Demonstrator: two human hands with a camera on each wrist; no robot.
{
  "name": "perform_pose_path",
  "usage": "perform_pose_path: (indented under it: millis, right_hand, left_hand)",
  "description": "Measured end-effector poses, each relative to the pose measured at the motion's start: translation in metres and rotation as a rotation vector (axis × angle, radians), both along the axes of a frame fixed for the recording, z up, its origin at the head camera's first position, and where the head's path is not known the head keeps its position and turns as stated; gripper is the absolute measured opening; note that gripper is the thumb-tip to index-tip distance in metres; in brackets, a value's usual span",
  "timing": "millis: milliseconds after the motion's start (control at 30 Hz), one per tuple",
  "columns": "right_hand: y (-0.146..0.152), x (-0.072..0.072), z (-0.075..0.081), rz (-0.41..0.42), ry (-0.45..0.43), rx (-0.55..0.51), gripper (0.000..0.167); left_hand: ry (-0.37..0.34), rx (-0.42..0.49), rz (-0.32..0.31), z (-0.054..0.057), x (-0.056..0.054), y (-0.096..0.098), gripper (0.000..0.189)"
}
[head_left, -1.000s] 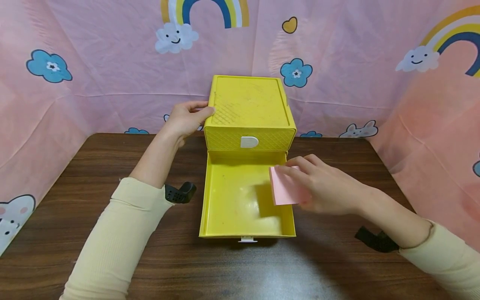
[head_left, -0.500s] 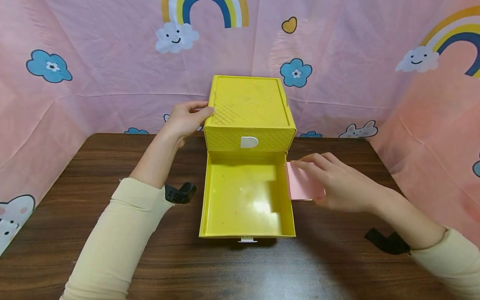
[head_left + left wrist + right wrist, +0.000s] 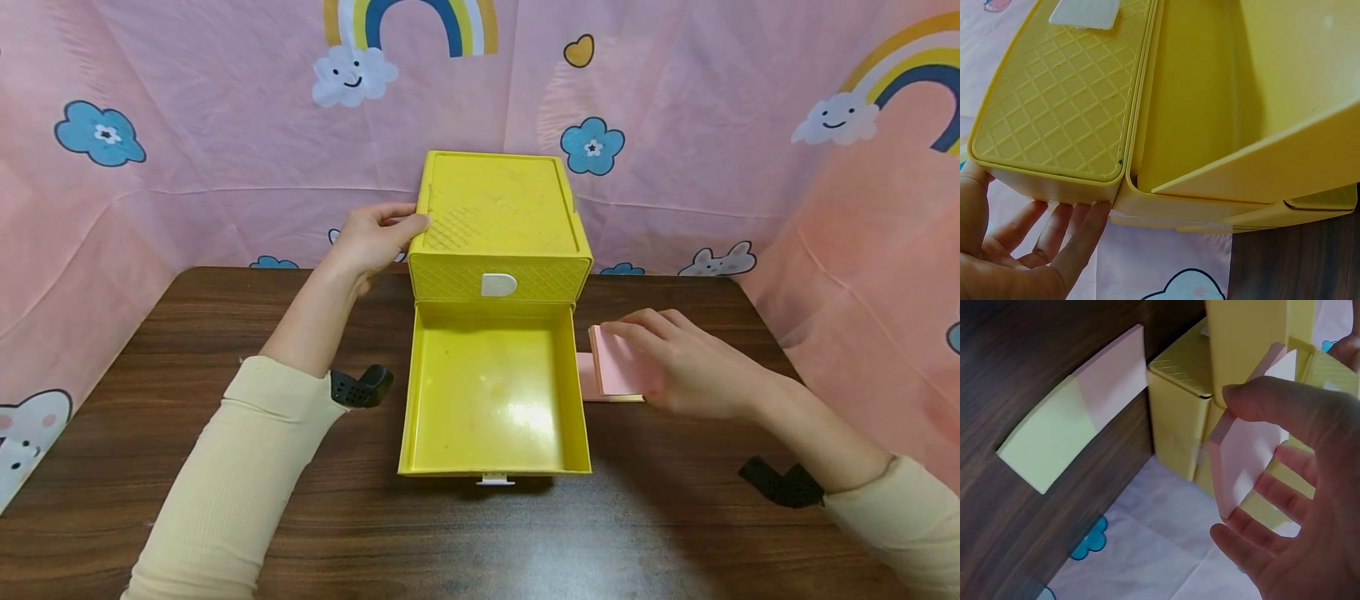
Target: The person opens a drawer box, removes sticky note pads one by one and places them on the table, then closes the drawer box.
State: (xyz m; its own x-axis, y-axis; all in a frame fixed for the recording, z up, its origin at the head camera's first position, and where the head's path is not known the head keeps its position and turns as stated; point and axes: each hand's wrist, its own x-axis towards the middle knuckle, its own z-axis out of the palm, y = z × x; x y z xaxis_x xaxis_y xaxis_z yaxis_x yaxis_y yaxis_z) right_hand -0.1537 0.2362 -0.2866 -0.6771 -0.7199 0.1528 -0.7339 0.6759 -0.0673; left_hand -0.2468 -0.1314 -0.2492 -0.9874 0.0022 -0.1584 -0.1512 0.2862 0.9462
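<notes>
My left hand (image 3: pixel 375 242) grips the left top edge of a yellow drawer box (image 3: pixel 502 204), thumb on top and fingers against the side wall. Below its white-tabbed front, the lower drawer (image 3: pixel 465 392) is pulled far out. Right of that drawer, my right hand (image 3: pixel 690 367) pinches a pink sticky note pad (image 3: pixel 622 367) between thumb and fingers, held tilted. On the table under it lie a pink pad (image 3: pixel 1116 369) and a pale yellow pad (image 3: pixel 1054 437), end to end in the right wrist view. In the head view my right hand and its pad partly hide them.
The dark wooden table (image 3: pixel 337 517) carries everything. A pink printed cloth (image 3: pixel 247 100) hangs behind and along both sides, close to the box's back. The drawer's front wall has a small white pull tab (image 3: pixel 495 479).
My right hand has carried the pink pad from over the drawer rightward, past its side wall. The pads on the table now show beneath it. My left hand stays on the box.
</notes>
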Motion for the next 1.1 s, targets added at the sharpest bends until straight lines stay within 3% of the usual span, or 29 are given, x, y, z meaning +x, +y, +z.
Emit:
perform_pose_path:
  millis: [333,667,1100]
  right_hand:
    - [0.013,-0.010,-0.010,-0.036,-0.020,0.011,0.080]
    - [0.028,-0.019,-0.024,-0.070,-0.069,0.032,0.081]
    - [0.038,-0.025,-0.041,-0.135,-0.153,0.068,0.078]
  left_hand:
    - [0.003,0.001,-0.016,0.001,0.000,-0.001,0.051]
    - [0.003,-0.011,0.008,0.000,-0.001,-0.001,0.048]
    - [-0.006,0.042,0.009,0.000,-0.001,0.000,0.047]
